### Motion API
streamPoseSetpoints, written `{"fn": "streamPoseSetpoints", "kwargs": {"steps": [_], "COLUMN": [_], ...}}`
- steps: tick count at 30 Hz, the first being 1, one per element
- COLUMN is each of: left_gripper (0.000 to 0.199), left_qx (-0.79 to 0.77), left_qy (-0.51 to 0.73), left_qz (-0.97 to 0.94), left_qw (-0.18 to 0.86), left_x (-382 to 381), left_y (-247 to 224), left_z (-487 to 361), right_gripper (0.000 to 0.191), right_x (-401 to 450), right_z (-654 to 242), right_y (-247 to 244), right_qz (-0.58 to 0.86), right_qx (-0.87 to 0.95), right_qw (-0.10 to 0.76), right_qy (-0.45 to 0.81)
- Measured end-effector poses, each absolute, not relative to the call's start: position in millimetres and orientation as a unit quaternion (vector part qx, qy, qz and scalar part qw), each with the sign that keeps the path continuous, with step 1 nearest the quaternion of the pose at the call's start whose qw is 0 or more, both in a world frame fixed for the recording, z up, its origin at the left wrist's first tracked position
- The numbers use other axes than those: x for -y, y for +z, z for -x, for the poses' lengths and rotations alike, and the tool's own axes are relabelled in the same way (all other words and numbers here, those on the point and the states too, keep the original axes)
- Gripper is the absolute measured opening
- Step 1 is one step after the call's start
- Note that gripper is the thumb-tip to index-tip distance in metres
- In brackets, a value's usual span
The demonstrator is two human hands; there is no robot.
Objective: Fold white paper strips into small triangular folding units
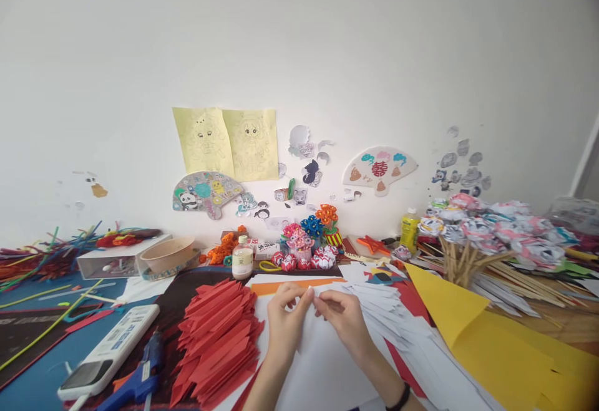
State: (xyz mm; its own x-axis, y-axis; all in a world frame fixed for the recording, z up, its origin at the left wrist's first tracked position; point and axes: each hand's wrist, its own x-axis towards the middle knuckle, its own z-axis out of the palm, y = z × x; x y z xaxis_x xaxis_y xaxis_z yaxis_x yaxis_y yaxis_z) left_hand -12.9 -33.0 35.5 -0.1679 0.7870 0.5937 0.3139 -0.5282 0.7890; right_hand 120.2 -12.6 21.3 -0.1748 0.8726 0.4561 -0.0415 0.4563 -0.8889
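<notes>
My left hand (289, 319) and my right hand (340, 320) meet fingertip to fingertip above white paper sheets (322, 373). Both are closed in a pinch. Whatever sits between the fingertips is too small or too pale against the paper to make out. Left of my left hand lies a thick pile of folded red paper strips (219, 342). Folded white paper strips (388, 314) fan out beyond my right hand. An orange sheet (281, 287) shows behind my fingers.
A blue hot glue gun (140, 377) and a white power strip (110, 352) lie at left. Yellow paper (505, 348) spreads at right, near paper flowers on sticks (468, 230). A glue bottle (242, 258), crafted flowers (299, 239) and a bowl (167, 254) line the wall.
</notes>
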Motion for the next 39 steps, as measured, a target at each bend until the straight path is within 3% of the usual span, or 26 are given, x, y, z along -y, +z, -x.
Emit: {"fn": "streamPoseSetpoints", "kwargs": {"steps": [13, 23, 32, 39], "left_gripper": [0.031, 0.032, 0.031, 0.038], "left_qx": [-0.446, -0.454, -0.444, -0.443], "left_qy": [0.616, 0.580, 0.589, 0.524], "left_qz": [-0.619, -0.618, -0.639, -0.695], "left_qw": [0.195, 0.275, 0.219, 0.216], "left_x": [34, 29, 37, 33], "left_y": [36, 34, 38, 34], "left_z": [14, 16, 13, 12], "right_gripper": [0.031, 0.033, 0.028, 0.029], "right_x": [15, 15, 18, 15], "right_z": [-123, -129, -132, -136], "right_y": [28, 31, 32, 32], "right_qz": [0.319, 0.320, 0.302, 0.307], "right_qx": [0.654, 0.671, 0.683, 0.662], "right_qw": [0.543, 0.540, 0.533, 0.557], "right_qy": [0.419, 0.395, 0.397, 0.396]}}
